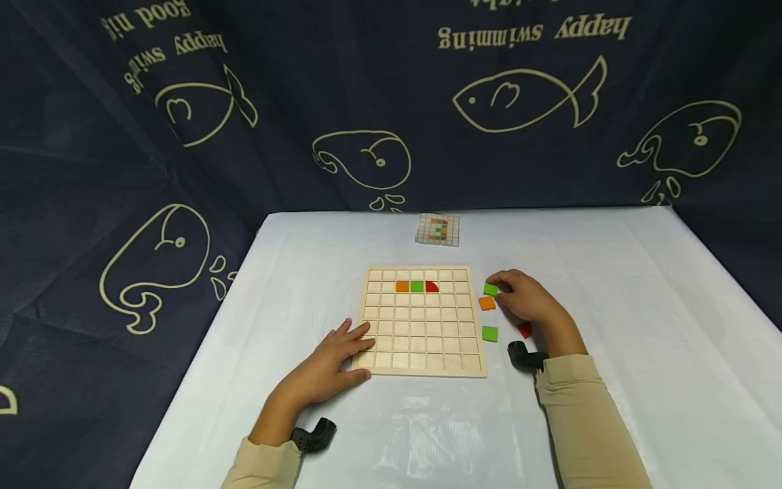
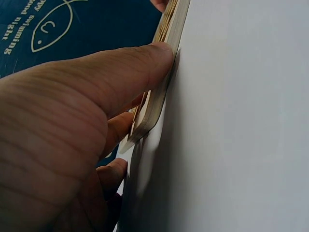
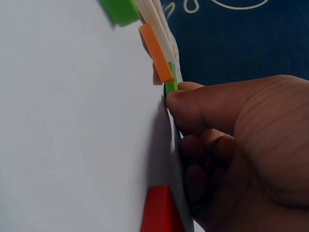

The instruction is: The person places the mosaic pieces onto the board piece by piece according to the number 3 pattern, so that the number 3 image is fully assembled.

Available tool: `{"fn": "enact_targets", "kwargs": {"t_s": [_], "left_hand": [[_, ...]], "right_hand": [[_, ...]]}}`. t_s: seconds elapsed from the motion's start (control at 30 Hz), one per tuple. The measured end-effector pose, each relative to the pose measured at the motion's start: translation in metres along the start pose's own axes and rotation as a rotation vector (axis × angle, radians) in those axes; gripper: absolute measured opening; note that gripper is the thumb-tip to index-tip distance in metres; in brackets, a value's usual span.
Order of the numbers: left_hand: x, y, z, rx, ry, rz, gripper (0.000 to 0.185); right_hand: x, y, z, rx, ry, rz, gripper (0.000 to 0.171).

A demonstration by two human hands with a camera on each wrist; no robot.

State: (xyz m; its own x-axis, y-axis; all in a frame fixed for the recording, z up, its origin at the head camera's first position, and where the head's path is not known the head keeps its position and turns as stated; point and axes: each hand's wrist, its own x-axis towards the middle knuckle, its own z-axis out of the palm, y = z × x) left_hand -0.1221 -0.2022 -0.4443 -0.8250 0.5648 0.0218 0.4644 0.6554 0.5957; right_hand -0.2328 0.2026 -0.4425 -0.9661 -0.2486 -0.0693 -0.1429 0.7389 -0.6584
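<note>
A wooden grid board (image 1: pixel 421 339) lies in the middle of the white table. In its second row sit an orange tile (image 1: pixel 402 286), a green tile (image 1: pixel 417 286) and a red quarter-round tile (image 1: pixel 432 286). My left hand (image 1: pixel 351 346) rests flat on the board's near left corner, fingers straight, with the thumb (image 2: pixel 145 63) along the board's edge (image 2: pixel 161 96). My right hand (image 1: pixel 504 288) is just right of the board and pinches a loose green tile (image 1: pixel 491 289) (image 3: pixel 170 83) that lies on the table. Beside it lie an orange tile (image 1: pixel 487 303) (image 3: pixel 157 55), another green tile (image 1: pixel 489 333) (image 3: pixel 120 10) and a red tile (image 1: pixel 524 330) (image 3: pixel 161 210).
A small pattern card (image 1: pixel 437 229) lies at the far side of the table (image 1: pixel 611 272). A dark blue cloth with fish and whale drawings (image 1: pixel 379 159) hangs behind and to the left. Black wrist mounts (image 1: pixel 314 435) sit on both sleeves.
</note>
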Motion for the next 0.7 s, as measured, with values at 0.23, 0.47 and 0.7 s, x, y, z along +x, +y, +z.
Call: {"fn": "enact_targets", "kwargs": {"t_s": [0.23,0.47,0.7], "left_hand": [[0.001,0.0,0.001,-0.002,0.005,-0.002,0.057],[0.002,0.001,0.001,-0.008,0.007,-0.008,0.057],[0.001,0.001,0.0,-0.011,0.007,-0.013,0.057]], "right_hand": [[0.001,-0.001,-0.002,0.004,0.009,0.006,0.031],[0.001,-0.004,-0.007,0.005,-0.006,-0.021,0.032],[0.005,-0.014,-0.006,0.024,-0.013,-0.014,0.034]]}}
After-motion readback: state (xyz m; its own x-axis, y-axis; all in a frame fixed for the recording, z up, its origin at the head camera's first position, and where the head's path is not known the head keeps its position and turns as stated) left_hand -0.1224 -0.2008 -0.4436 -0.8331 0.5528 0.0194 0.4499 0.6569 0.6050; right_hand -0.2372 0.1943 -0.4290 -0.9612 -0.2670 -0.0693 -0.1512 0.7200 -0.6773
